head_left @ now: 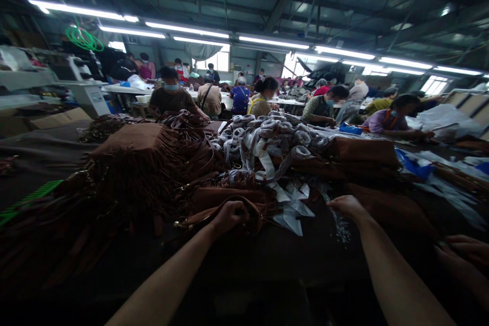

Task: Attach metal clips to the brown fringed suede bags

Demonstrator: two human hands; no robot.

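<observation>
A brown leather bag lies on the dark table in front of me, its opening edge towards me. My left hand is closed on that edge, with some fingertips hidden inside the bag. To the right, my right hand is pinched at a bunch of thin clear plastic strands on the table. How many strands lie between the fingertips I cannot tell. White paper-like tags lie between my two hands.
Fringed brown bags are heaped at the left, beside a green slatted piece. Plastic-wrapped straps are piled behind the bag. More brown bags are stacked at the right. Another person's hands reach in at the right edge.
</observation>
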